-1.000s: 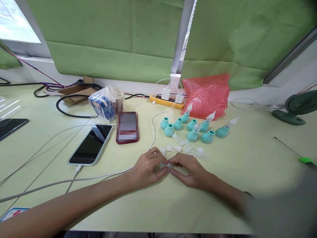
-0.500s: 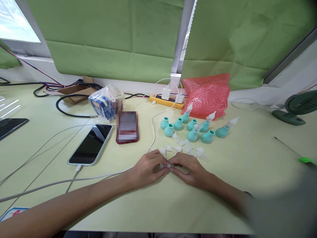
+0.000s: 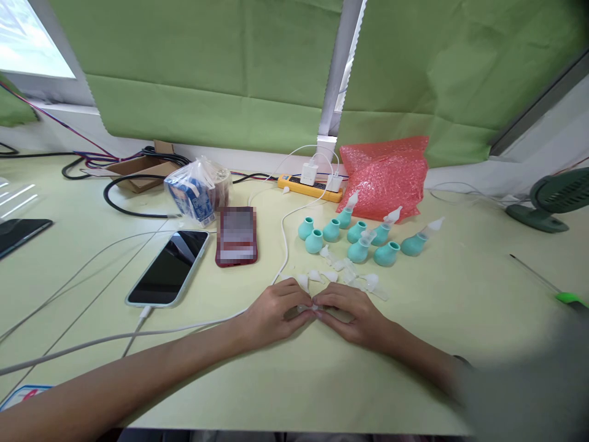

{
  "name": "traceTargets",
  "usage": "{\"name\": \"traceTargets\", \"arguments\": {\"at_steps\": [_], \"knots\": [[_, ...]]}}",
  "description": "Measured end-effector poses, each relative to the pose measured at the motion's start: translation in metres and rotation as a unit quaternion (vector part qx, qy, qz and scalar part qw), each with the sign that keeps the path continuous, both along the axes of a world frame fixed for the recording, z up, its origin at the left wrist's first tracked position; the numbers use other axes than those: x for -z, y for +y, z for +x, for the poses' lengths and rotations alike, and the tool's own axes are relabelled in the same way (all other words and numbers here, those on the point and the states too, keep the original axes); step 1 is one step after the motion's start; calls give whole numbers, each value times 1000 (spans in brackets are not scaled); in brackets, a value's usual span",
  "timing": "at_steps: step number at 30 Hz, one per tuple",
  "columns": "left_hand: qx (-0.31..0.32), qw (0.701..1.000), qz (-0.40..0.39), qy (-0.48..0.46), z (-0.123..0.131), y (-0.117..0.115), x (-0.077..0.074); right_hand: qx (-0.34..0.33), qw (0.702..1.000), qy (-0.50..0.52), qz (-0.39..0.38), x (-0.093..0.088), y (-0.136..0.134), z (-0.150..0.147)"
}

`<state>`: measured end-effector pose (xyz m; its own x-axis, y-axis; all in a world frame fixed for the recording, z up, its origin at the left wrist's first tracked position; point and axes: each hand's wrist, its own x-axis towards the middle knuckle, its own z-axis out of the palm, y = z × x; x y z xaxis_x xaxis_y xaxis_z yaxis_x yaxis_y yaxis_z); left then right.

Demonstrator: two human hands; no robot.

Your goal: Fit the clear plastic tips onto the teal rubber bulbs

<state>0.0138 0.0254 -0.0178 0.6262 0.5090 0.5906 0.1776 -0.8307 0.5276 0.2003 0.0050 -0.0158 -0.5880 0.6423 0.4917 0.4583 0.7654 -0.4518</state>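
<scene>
Pinching a small translucent piece between left hand and right hand, nearer the tabletop's front edge than back, apparently fitting or adjusting, presumably calling next for steady, aligned pressure.

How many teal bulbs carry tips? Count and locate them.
4, left to right: the backmost bulb, the frontmost tipped bulb, another bulb just behind an open bulb, and the rightmost bulb. None seems hidden.

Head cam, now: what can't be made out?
Head view, all:
Translucent piece between left hand and right hand: mostly covered by them.
Red phone: screen pixelated.
Black device: cut off by left edge.
Fan: cut off by right edge.
Red bag: inside hidden by its wrap.
</scene>
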Motion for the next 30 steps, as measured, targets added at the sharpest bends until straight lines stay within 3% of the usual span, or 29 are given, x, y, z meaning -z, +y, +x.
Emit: {"name": "traceTargets", "arguments": {"at_steps": [8,14,30], "knots": [[10,1000,3,-10,-1,1,-1,2,999,-27,39,-2,-3,1],[10,1000,-11,-4,-1,1,-2,17,997,12,78,-1,-5,0],[9,1000,3,-13,0,2,-3,12,997,22,73,-4,-4,0]]}}
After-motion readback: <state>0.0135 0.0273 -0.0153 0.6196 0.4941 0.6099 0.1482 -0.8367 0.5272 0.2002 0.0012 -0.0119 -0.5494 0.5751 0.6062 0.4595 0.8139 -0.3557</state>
